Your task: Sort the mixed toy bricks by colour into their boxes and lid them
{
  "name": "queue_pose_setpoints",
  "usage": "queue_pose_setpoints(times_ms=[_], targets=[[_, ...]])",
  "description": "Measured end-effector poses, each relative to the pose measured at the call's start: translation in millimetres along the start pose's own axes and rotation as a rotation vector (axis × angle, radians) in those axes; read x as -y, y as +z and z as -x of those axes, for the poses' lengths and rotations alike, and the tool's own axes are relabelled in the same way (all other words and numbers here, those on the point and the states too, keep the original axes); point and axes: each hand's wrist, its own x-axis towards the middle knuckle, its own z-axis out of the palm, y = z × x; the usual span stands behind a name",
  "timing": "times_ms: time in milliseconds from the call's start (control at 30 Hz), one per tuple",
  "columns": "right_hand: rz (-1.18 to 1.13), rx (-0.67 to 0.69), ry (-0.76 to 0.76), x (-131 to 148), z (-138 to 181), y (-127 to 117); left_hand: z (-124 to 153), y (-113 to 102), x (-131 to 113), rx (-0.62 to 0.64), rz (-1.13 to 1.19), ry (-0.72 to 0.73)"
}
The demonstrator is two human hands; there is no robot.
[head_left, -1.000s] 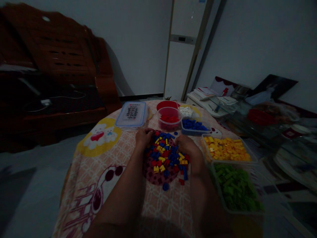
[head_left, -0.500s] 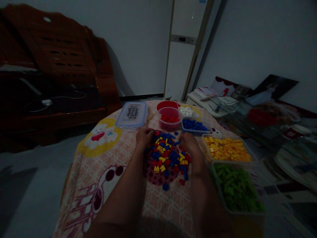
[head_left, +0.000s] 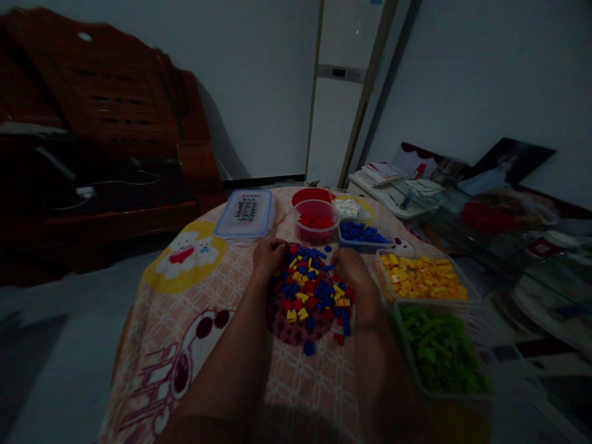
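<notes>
A mixed pile of red, blue and yellow toy building bricks (head_left: 305, 283) lies on the tablecloth in front of me. At the pile's far left edge is my left hand (head_left: 268, 258), its fingers curled inward against the bricks. What those fingers hold, if anything, is too dark to make out. My right hand (head_left: 350, 269) rests along the pile's right side with fingers bent together. A blue brick (head_left: 327, 267) shows right at its fingertips; whether it is gripped I cannot tell. A round blue piece (head_left: 309, 348) lies apart, toward me.
Clear boxes of yellow bricks (head_left: 425, 277), green bricks (head_left: 446, 351) and blue bricks (head_left: 363, 233) line the right side. Behind the pile stand a round tub of red bricks (head_left: 317, 222), white bricks (head_left: 349, 208) and a lidded box (head_left: 245, 214). A cluttered glass table (head_left: 504, 253) adjoins at right.
Both hands stay in nearly the same places beside the pile. The whole view has shifted very slightly; no brick has visibly been moved.
</notes>
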Motion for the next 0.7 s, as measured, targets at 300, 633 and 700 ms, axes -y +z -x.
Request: queue_pose_setpoints(times_ms=[300, 633, 700], targets=[[-0.447, -0.055, 0.092, -4.4, -10.2, -12.7, -2.9, 3.7, 4.2, 0.001, 0.041, -0.029], [-1.289, -0.729, 0.413, -24.9, -27.3, -13.4, -0.1, 1.2, 0.2, 0.006, 0.013, -0.012], [-1.241, -0.661, 0.406, -24.5, -25.6, -12.9, 0.3, 1.0, -0.7, 0.008, 0.011, -0.021]])
